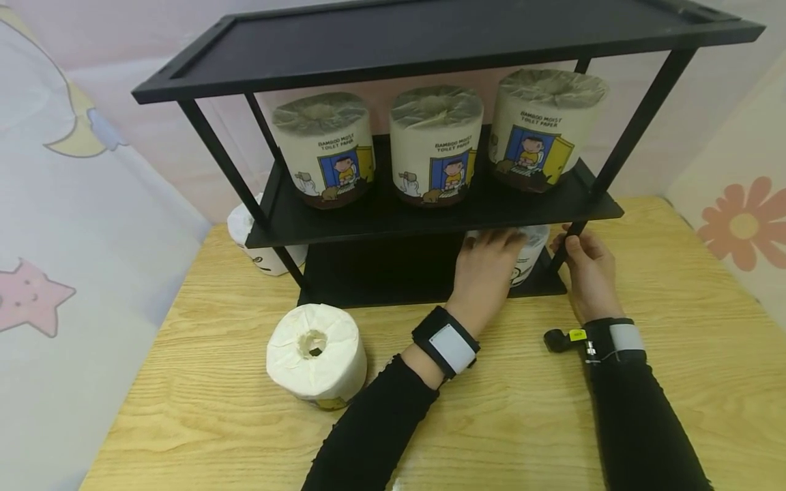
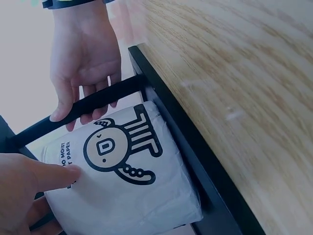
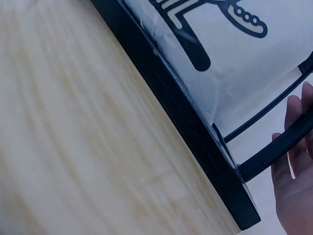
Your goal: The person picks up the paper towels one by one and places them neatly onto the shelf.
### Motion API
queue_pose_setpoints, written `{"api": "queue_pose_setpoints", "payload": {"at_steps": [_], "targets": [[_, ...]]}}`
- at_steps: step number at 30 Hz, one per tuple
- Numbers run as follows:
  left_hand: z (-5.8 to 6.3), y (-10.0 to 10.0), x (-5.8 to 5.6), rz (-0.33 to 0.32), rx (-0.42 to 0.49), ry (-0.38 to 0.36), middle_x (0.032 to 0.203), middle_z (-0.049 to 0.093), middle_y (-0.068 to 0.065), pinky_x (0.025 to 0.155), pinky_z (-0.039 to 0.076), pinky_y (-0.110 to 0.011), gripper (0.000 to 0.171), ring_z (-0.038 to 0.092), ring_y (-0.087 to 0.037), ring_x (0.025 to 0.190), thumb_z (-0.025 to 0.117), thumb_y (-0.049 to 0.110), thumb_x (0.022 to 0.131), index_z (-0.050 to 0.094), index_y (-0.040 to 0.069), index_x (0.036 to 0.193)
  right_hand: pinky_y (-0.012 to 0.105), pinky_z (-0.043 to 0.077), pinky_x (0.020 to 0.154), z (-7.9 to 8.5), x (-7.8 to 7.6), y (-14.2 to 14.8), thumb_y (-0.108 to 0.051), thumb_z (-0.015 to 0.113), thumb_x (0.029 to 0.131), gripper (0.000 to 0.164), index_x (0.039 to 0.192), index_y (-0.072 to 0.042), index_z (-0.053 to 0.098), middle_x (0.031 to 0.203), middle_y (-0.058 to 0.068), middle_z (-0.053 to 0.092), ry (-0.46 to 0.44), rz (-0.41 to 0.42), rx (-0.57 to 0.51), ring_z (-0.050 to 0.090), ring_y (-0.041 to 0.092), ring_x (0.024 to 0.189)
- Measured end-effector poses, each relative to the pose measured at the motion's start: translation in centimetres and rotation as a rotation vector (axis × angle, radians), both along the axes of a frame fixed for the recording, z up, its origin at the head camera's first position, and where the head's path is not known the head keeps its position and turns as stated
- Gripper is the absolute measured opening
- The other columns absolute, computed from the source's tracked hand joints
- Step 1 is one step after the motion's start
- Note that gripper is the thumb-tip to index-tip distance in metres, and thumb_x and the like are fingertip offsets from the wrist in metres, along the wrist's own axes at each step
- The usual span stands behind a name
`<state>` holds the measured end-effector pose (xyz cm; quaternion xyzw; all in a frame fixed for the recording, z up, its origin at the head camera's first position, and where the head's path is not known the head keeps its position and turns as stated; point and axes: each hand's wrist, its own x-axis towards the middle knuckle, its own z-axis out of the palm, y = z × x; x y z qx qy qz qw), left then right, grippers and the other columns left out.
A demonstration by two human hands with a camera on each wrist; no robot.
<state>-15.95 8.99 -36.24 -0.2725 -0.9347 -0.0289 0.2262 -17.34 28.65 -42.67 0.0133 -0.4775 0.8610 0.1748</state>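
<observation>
My left hand point(image 1: 482, 273) reaches onto the lower tier of a black shelf rack point(image 1: 381, 273) and holds a paper-wrapped toilet roll point(image 1: 529, 256) at its right end. In the left wrist view the thumb point(image 2: 54, 177) lies on the roll's printed front; the other fingers are partly hidden. My right hand point(image 1: 592, 273) grips the rack's front right post point(image 1: 561, 254), thumb in front and fingers behind. The right wrist view shows the roll point(image 3: 234, 73) beside that post.
Three wrapped toilet rolls stand on the middle tier: left point(image 1: 325, 153), centre point(image 1: 436, 150) and right point(image 1: 543, 133). Another roll point(image 1: 316, 354) stands on the wooden table point(image 1: 202, 402) in front of the rack. One more roll point(image 1: 260, 252) is behind the rack's left side.
</observation>
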Motion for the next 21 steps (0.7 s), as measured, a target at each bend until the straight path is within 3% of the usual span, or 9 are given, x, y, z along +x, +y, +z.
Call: {"api": "queue_pose_setpoints", "payload": {"at_steps": [21], "targets": [[-0.87, 0.93, -0.87, 0.04, 0.021, 0.037, 0.133, 0.059, 0.011, 0.088, 0.051, -0.03, 0.041, 0.055, -0.011, 0.117, 0.067, 0.027, 0.095, 0.06, 0.035, 0.134, 0.029, 0.047, 0.093, 0.03, 0.05, -0.14, -0.007, 0.065, 0.093, 0.035, 0.121, 0.013, 0.056, 0.095, 0.012, 0.062, 0.003, 0.008, 0.009, 0.058, 0.022, 0.093]]}}
